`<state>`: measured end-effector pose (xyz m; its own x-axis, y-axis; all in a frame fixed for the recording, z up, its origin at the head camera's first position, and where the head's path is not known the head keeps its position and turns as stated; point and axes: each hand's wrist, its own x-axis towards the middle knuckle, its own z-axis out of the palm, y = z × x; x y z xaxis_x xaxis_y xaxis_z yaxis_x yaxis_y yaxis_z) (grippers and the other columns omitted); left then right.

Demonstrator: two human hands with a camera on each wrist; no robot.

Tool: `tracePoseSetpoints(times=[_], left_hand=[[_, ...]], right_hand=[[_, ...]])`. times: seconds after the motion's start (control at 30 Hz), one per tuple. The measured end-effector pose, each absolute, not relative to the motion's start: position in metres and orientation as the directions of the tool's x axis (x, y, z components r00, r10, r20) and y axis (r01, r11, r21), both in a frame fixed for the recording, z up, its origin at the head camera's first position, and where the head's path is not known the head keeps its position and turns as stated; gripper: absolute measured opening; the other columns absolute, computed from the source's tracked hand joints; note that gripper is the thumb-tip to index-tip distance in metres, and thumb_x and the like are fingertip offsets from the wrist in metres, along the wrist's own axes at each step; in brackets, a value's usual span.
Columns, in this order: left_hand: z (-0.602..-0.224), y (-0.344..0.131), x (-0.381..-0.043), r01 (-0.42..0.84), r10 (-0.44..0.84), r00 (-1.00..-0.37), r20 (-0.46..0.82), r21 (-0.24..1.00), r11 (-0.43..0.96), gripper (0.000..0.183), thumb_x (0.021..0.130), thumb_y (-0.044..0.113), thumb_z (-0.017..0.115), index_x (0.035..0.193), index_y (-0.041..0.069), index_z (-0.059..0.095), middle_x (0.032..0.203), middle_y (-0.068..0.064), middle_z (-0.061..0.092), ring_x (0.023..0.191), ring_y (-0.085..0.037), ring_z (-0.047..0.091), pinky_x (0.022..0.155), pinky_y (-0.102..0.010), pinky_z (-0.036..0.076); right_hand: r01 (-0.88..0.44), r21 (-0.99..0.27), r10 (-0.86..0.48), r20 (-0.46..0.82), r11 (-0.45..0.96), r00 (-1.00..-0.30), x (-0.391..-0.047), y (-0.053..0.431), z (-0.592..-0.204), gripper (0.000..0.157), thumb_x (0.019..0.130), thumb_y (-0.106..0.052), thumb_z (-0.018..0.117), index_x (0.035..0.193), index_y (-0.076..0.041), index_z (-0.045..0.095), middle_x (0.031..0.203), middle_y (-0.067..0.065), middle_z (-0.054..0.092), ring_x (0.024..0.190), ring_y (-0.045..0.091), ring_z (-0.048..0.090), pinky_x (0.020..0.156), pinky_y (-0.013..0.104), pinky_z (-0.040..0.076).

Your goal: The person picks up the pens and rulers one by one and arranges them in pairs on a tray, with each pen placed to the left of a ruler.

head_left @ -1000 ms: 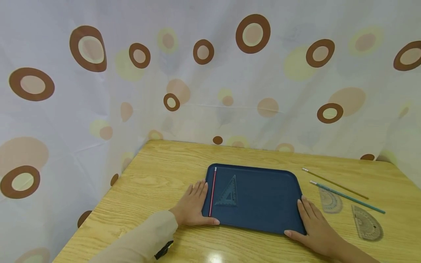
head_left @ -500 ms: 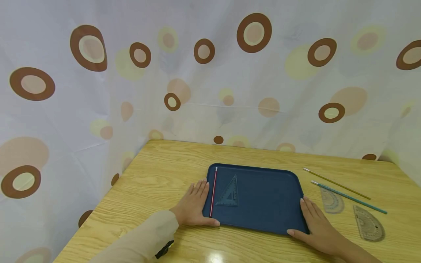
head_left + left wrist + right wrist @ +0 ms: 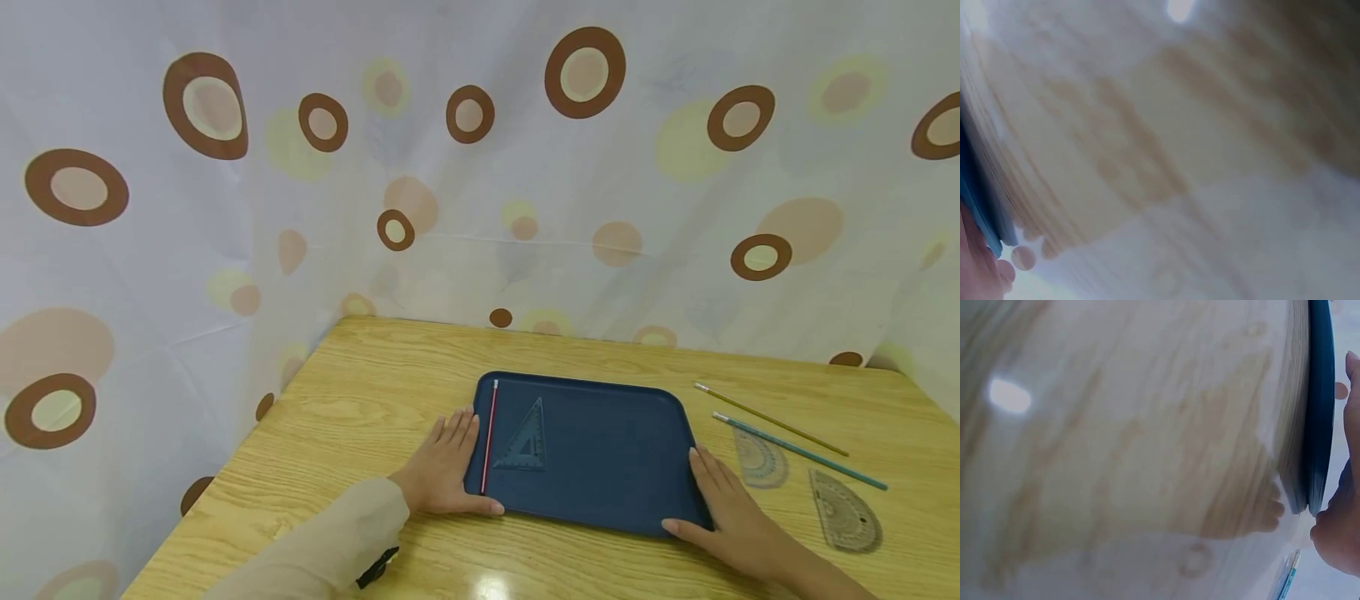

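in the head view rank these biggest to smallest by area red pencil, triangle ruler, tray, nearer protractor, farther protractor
1. Tray
2. Nearer protractor
3. Triangle ruler and farther protractor: too alike to rank
4. Red pencil

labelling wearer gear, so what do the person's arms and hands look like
The left arm wears a plain, loose beige sleeve down to the wrist; a small black piece shows at its edge, too small to identify. The right forearm shows no sleeve. The left hand and right hand wear no gloves.
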<state>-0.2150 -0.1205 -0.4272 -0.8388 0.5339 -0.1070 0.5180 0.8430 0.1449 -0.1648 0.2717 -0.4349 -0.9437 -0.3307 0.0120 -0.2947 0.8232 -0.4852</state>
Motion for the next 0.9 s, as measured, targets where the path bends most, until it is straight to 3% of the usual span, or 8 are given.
tracePoseSetpoints(times=[0.5, 0.7, 0.9], left_hand=[[-0.426, -0.12, -0.214, 0.518, 0.53, -0.842, -0.098, 0.126, 0.846, 0.116, 0.073, 0.081, 0.044, 0.149, 0.001, 0.007, 0.156, -0.017, 0.006, 0.145, -0.03, 0.007, 0.116, -0.048, 0.012], [-0.424, -0.119, -0.213, 0.518, 0.528, -0.843, -0.099, 0.114, 0.848, 0.116, 0.073, 0.081, 0.043, 0.149, 0.001, 0.007, 0.156, -0.017, 0.006, 0.145, -0.03, 0.007, 0.116, -0.048, 0.012], [-0.424, -0.119, -0.213, 0.517, 0.526, -0.845, -0.098, 0.102, 0.85, 0.116, 0.073, 0.081, 0.043, 0.149, 0.001, 0.007, 0.156, -0.018, 0.005, 0.145, -0.031, 0.007, 0.116, -0.048, 0.013]], right_hand=[[-0.366, -0.465, -0.322, 0.175, 0.806, -0.93, -0.167, 0.268, -0.415, 0.088, 0.079, -0.037, 0.071, 0.141, 0.007, 0.028, 0.138, 0.033, 0.034, 0.12, 0.052, 0.037, 0.087, 0.064, 0.038], [-0.385, -0.431, -0.281, 0.286, 0.816, -0.916, -0.17, 0.269, -0.411, 0.082, 0.074, -0.029, 0.077, 0.136, 0.008, 0.039, 0.131, 0.034, 0.042, 0.114, 0.052, 0.041, 0.083, 0.064, 0.039], [-0.361, -0.438, -0.238, 0.311, 0.823, -0.92, -0.171, 0.272, -0.409, 0.077, 0.073, -0.028, 0.079, 0.131, 0.009, 0.044, 0.128, 0.034, 0.045, 0.113, 0.053, 0.042, 0.081, 0.064, 0.039]])
